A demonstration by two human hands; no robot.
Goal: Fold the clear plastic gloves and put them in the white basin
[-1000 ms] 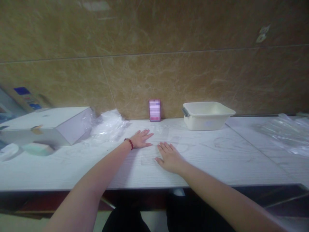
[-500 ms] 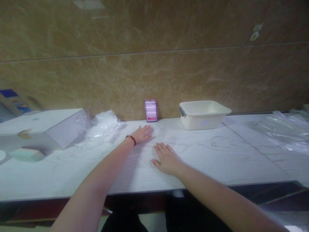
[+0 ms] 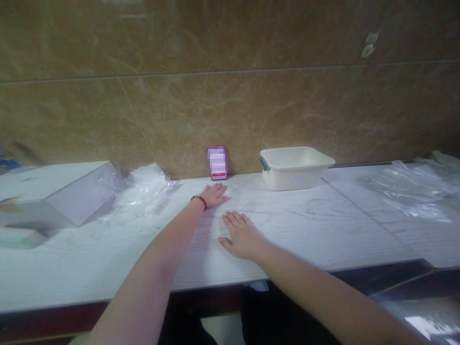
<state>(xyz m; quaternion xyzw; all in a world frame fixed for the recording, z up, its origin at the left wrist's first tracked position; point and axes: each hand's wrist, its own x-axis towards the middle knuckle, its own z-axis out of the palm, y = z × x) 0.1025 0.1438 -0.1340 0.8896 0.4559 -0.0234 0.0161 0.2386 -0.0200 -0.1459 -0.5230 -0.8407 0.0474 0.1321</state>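
Observation:
My left hand (image 3: 214, 195) lies flat on the white wood-grain table (image 3: 287, 225), fingers spread, just in front of a phone (image 3: 217, 163). A dark red bead bracelet (image 3: 200, 201) circles that wrist. Nearer to me and slightly to the right, my right hand (image 3: 240, 236) rests palm down with its thumb held apart. Neither hand grips anything. Whether something thin and clear lies beneath them I cannot tell. The phone leans upright against the wall with its screen lit and blurred.
Right of the phone stands a cream plastic bin (image 3: 296, 168) with a grey handle. Clear plastic bags (image 3: 413, 189) lie at far right, and more crumpled clear plastic (image 3: 145, 187) at left beside a white box (image 3: 68, 187). A pale green block (image 3: 21, 237) sits before the box.
The view has turned a little, so the table things sit further left in the picture. My left hand has shifted slightly relative to the right; both stay flat on the table.

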